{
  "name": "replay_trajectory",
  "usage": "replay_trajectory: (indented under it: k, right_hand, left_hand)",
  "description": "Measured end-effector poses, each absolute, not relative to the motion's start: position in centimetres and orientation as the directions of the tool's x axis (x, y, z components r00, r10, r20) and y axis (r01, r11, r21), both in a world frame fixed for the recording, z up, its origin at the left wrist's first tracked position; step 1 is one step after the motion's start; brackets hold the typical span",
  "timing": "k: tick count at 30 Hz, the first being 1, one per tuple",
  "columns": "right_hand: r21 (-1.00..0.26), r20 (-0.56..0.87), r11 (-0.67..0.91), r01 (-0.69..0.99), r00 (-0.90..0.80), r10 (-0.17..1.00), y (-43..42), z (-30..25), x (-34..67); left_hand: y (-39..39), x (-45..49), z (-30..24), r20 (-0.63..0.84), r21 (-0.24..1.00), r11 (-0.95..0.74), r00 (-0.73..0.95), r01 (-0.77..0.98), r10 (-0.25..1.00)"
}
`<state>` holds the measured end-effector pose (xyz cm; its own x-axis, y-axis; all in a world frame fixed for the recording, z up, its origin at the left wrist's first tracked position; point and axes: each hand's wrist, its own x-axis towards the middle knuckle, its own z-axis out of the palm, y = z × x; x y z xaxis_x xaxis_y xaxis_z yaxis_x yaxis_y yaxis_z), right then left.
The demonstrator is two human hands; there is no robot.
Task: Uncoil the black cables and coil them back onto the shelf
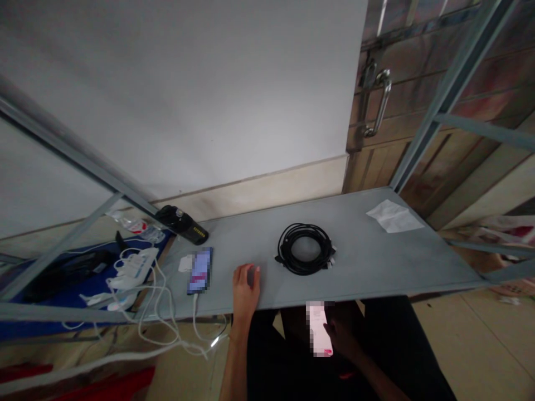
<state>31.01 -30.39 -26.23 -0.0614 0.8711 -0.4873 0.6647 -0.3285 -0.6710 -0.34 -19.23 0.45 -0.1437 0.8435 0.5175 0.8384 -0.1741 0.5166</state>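
My left hand [246,283] rests at the table's front edge, its fingers curled and the thumb a little apart. A dark patch shows between thumb and fingers; whether it is a small thing or shadow I cannot make out. Below the edge, over my lap, my right hand [345,337] grips a phone [320,328] with a bright, blurred-out screen. One digit lies over the right side of that screen; the rest of the hand is dark. A coil of black cable [285,259] lies on the table to the right of my left hand.
A second phone [200,270], plugged into a white cable [195,306], lies on the grey table [251,236] at left. Behind it a black bottle [181,224] lies on its side. A white power strip [136,270] sits further left. Crumpled paper [393,216] is at right. Metal posts [453,92] frame the table.
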Motion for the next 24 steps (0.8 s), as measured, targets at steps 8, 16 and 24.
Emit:
replay_trajectory:
  k: [8,16,24]
  right_hand:
    - [-0.617,-0.509,-0.37,0.695,0.006,0.861,-29.6,-25.9,29.7]
    - [-0.582,-0.503,-0.376,0.721,0.044,0.863,-29.3,-25.6,29.7]
    - [-0.658,-0.451,-0.321,0.681,-0.015,0.892,-29.4,-25.4,29.9]
  left_hand:
    - [-19.2,-0.3,0.4,0.526,0.509,-0.185,-0.135,0.84,0.84]
    - [-19.3,-0.3,0.3,0.526,0.506,-0.189,-0.128,0.842,0.841]
    - [-19.4,-0.3,0.5,0.513,0.516,-0.176,-0.138,0.838,0.847]
